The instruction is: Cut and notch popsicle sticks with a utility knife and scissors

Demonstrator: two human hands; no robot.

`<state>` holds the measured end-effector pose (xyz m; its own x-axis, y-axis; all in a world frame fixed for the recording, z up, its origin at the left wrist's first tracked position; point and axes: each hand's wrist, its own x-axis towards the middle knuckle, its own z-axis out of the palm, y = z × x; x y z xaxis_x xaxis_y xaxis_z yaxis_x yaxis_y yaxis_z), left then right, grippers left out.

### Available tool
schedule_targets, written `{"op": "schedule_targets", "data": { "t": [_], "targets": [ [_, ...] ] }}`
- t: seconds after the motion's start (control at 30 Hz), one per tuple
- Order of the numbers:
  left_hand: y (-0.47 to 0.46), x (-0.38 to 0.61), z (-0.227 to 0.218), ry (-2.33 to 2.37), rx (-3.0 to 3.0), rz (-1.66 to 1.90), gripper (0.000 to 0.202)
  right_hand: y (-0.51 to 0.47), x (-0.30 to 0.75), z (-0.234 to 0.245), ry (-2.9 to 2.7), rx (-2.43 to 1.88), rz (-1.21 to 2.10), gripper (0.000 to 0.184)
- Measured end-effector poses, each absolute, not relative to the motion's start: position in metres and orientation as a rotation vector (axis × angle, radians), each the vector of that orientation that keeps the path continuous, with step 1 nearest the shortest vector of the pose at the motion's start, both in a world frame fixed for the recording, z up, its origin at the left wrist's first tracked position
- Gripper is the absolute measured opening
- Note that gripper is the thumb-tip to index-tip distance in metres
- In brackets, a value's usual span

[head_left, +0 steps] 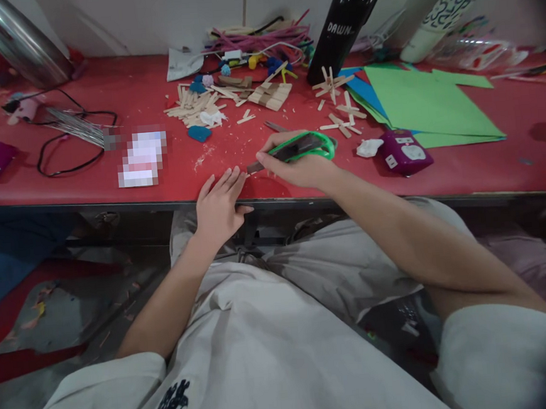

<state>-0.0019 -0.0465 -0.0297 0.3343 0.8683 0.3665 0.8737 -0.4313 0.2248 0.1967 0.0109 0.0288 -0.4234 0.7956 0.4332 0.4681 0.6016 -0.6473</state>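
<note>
My right hand is closed round a green and black utility knife, its short dark blade pointing left and down at the table. My left hand lies at the table's front edge with its fingers stretched out and its thumb apart. Between its fingertips and the blade is a small pale sliver of wood; whether the fingers press on it I cannot tell. A pointed metal blade lies just behind my right hand, its other end hidden. Wood crumbs are scattered on the red table around both hands.
Wooden sticks are heaped behind, with stick crosses to their right. Green paper sheets, a purple box and crumpled tissue lie right. A black bottle stands at the back; a blurred phone-like rectangle lies left.
</note>
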Motion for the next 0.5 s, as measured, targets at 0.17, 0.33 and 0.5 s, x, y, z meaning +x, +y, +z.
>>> {"op": "schedule_targets", "data": {
  "t": [0.17, 0.33, 0.5],
  "targets": [
    [-0.0479, -0.001, -0.0303, -1.675, -2.564, -0.675, 0.064, 0.0054, 0.1942, 0.0293, -2.128, -0.947, 0.507, 0.024],
    [-0.0476, -0.001, -0.0315, -1.676, -2.558, -0.681, 0.064, 0.0118, 0.1978, 0.0294, -2.058, -1.036, 0.669, 0.025],
    [-0.0481, -0.0009, -0.0302, -1.676, -2.563, -0.663, 0.065, 0.011, 0.2005, 0.031, -2.113, -1.0, 0.564, 0.02]
  ]
}}
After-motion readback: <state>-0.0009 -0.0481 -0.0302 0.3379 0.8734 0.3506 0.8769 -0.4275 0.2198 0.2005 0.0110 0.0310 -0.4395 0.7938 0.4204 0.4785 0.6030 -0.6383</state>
